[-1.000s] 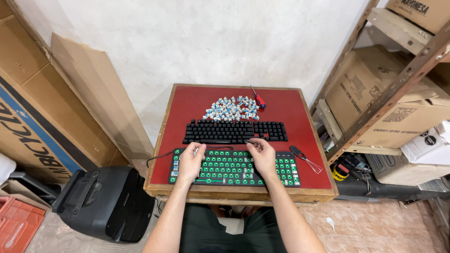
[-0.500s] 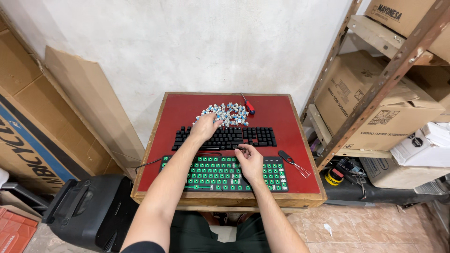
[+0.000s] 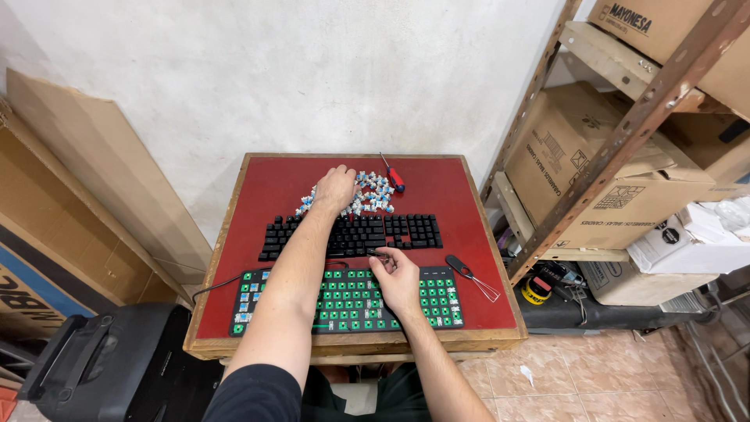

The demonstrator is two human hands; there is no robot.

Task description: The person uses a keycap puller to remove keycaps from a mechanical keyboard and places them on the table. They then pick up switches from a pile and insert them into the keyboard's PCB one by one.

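My left hand [image 3: 336, 189] reaches across the black keyboard [image 3: 406, 230] and rests on the pile of blue-and-white key switches [image 3: 373, 194] at the back of the small red-topped table [image 3: 269, 184]. Its fingers curl into the pile; whether it grips a switch is hidden. My right hand [image 3: 397, 280] lies on the near keyboard base with a green circuit board [image 3: 344, 301], fingers pinched at its top edge on something small and dark. A few blue switches sit in the board's left columns [image 3: 244, 301].
A red-handled screwdriver [image 3: 394, 178] lies behind the pile. A black wire keycap puller [image 3: 469, 275] lies right of the green board. Metal shelving with cardboard boxes [image 3: 617, 180] stands at right, flat cardboard [image 3: 86, 180] leans at left, a black case [image 3: 101, 359] sits on the floor.
My left hand left the green board, reached over the black keyboard and settled on the switch pile. My right hand stayed on the green board's top edge.
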